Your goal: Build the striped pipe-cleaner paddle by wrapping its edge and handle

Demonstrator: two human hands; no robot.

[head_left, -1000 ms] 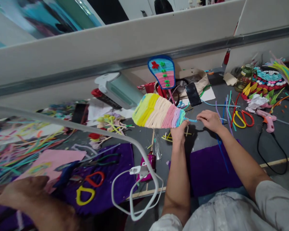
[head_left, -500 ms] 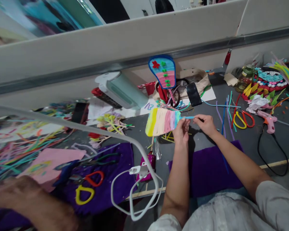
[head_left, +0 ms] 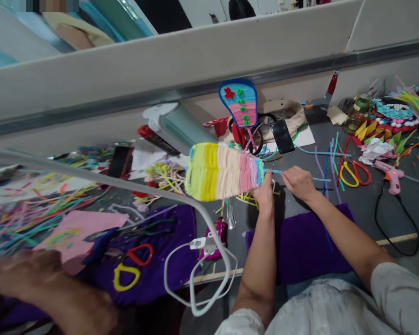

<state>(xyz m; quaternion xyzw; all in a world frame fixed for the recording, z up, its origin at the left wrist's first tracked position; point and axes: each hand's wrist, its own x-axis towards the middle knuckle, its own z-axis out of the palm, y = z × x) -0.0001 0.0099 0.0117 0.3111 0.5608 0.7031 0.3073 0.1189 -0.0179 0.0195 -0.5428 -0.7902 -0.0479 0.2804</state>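
A striped panel of fuzzy stems (head_left: 212, 172), green, yellow, cream, pink and blue, is held level above the table. My left hand (head_left: 264, 188) grips its narrow blue end, where a thin blue stem handle (head_left: 274, 172) comes out. The fingers of my right hand (head_left: 298, 183) are closed around that handle, and a loose blue stem end (head_left: 321, 179) sticks out to the right of them. Behind stands a finished-looking blue and pink panel (head_left: 242, 109) with a red flower and green pieces.
Scissors (head_left: 349, 174) and a pink glue gun (head_left: 391, 176) lie at the right. A purple cloth (head_left: 309, 251) is below my arms. White cable (head_left: 209, 218) arches at centre-left. Another person's arm (head_left: 56, 288) is at lower left, near more scissors (head_left: 127, 278).
The striped panel has turned its broad face more into view, showing its green end. The blue stem end now shows past my right hand. The other person's arm has shifted slightly.
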